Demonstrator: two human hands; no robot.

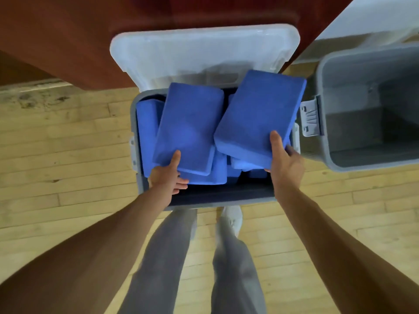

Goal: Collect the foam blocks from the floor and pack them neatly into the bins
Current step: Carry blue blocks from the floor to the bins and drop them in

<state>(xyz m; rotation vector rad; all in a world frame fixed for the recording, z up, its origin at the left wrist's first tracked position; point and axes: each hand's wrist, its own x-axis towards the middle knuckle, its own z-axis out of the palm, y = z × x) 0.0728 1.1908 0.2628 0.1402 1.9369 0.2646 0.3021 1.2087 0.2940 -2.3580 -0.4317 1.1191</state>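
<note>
A grey bin [222, 199] stands open on the wood floor right in front of my feet, with several blue foam blocks inside. My left hand [166, 176] grips the near end of one blue foam block [189, 126], held flat over the bin's left half. My right hand [285, 162] holds a second blue foam block [258, 114] by its near right corner, tilted above the bin's right half. More blue blocks [147, 125] lie beneath them, one on edge along the left wall.
The bin's translucent white lid [199, 51] leans open against a dark red wall [68, 37]. A second grey bin [367, 103] stands to the right with nothing inside. Wood floor [68, 143] spreads left and behind; my legs are directly below.
</note>
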